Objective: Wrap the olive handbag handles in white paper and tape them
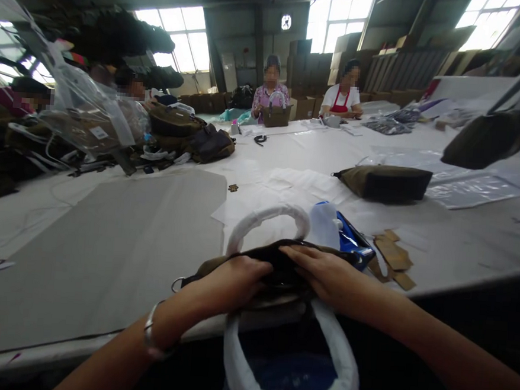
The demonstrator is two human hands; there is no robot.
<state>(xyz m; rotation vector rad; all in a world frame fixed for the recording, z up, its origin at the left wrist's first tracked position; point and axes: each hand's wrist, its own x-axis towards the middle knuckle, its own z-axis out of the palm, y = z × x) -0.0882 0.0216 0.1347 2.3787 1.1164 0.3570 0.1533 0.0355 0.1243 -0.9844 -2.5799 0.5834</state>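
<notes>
Round white-wrapped handle (348, 373) | soft dark bag (283, 277) | left hand (236, 279) gripping | right hand (326, 272) flattish (both at mouth)

My left fingertips vanish into the dark mouth of the bag (213, 266); what they and my right thumb touch in there, I can't tell. The bag's near handle (349, 376) is cut off by the bottom edge. Beyond the bag, the seated people's faces are blurred; far to its right, a dangling bag (482, 136) is smeared and partly cut off.
</notes>
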